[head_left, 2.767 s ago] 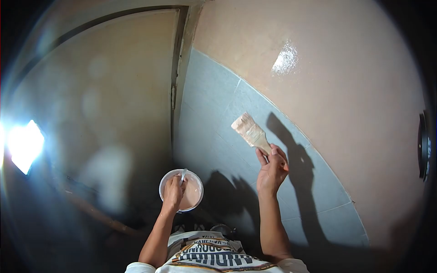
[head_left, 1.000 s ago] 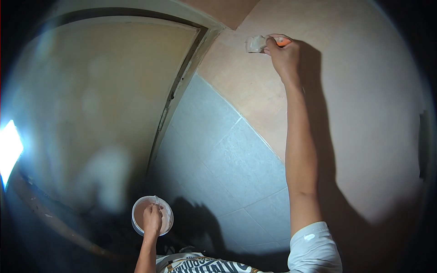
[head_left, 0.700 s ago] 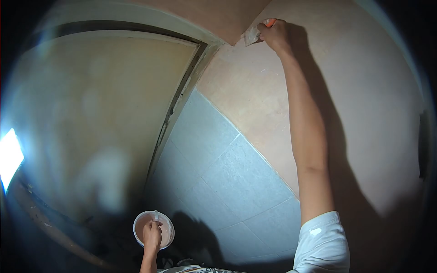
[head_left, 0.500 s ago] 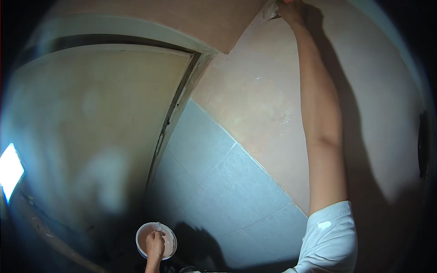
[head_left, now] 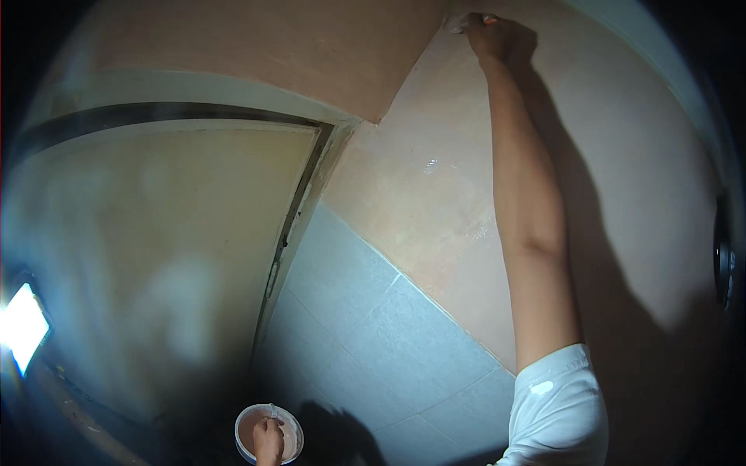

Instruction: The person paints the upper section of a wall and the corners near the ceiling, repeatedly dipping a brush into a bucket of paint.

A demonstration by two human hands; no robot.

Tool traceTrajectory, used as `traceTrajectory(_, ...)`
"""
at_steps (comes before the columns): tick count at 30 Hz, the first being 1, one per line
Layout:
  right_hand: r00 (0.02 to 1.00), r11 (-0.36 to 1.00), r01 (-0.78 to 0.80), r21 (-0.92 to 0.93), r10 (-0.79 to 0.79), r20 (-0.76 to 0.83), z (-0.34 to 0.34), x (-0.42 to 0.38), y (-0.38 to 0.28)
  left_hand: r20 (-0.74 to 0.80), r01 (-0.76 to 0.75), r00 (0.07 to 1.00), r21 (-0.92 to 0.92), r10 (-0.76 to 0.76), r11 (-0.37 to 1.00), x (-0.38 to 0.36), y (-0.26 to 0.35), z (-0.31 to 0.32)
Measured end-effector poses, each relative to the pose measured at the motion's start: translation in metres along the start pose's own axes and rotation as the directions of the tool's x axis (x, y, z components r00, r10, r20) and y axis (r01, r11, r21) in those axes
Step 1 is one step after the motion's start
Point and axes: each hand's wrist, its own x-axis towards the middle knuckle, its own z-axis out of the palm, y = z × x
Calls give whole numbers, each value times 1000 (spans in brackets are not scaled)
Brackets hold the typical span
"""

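My right hand (head_left: pixel 491 40) is raised high at the end of a stretched arm, closed around a paintbrush (head_left: pixel 458 24). A bit of orange handle shows at the fingers, and the whitish bristle end meets the wall (head_left: pixel 443 101) close to the corner. Low in the view, my left hand (head_left: pixel 268 441) grips the handle of a white bucket (head_left: pixel 298 437). Pinkish-brown paint lies inside the bucket, partly hidden by the hand. Wet, shiny patches mark the wall left of my right arm.
A pale door (head_left: pixel 179 233) in a frame (head_left: pixel 336 147) fills the left side. Blue-grey tiles (head_left: pixel 365 311) cover the lower wall. A bright lamp (head_left: pixel 26 326) glares at far left. A dark round object (head_left: pixel 724 252) sits at the right edge.
The camera view has tilted upward, so the door and tiles sit lower. My right hand with the paintbrush is now fully in view, near the wall corner. My left hand still holds the bucket.
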Motion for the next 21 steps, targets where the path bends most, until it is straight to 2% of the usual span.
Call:
traceTrajectory(2, 991, 992, -76, 98, 65, 116, 19, -25, 10, 28, 66, 997, -16, -65, 998, -2, 23, -2)
traceTrajectory(3, 989, 962, -115, 248, 88, 116, 62, -40, 41, 32, 46, 998, 8, -46, 999, -2, 29, -3)
traceTrajectory(4, 988, 897, -143, 419, 109, 106, 75, -70, 45, 41, 49, 998, -13, -48, 999, -2, 28, -2)
traceTrajectory(5, 997, 855, -76, 514, 57, 52, 76, -102, 40, 42, 55, 998, -30, -54, 998, -1, 28, -1)
traceTrajectory(6, 999, 888, -35, 459, 27, 25, 70, -130, 34, 38, 54, 998, -48, -53, 997, 2, 26, -4)
traceTrajectory(7, 999, 843, -27, 537, 10, 35, 70, -152, 35, 39, 34, 999, -47, -32, 998, 2, 27, -5)
traceTrajectory(9, 989, 921, -57, 385, 0, 147, 24, -177, 18, 56, 46, 998, -53, -43, 998, -4, 40, -10)
traceTrajectory(11, 986, 953, -32, 301, -19, 165, 15, -182, 16, 63, 51, 997, -90, -46, 995, -2, 37, -9)
traceTrajectory(13, 953, 883, -226, 412, 111, 283, 39, -169, 29, 60, 60, 997, -71, -55, 996, -3, 39, -9)
traceTrajectory(14, 924, 834, -322, 448, 172, 343, 24, -162, 13, 66, 60, 996, -57, -57, 997, -3, 39, -8)
traceTrajectory(15, 931, 939, -227, 258, 131, 341, -5, -156, 8, 67, 55, 996, -41, -52, 998, -2, 37, -6)
traceTrajectory(18, 989, 876, -87, 475, 19, 147, 16, -147, 57, 74, 34, 997, -3, -34, 999, 1, 32, -5)
traceTrajectory(21, 998, 952, -43, 305, 25, 62, -31, -138, 88, 88, 33, 996, 14, -34, 999, 2, 30, -9)
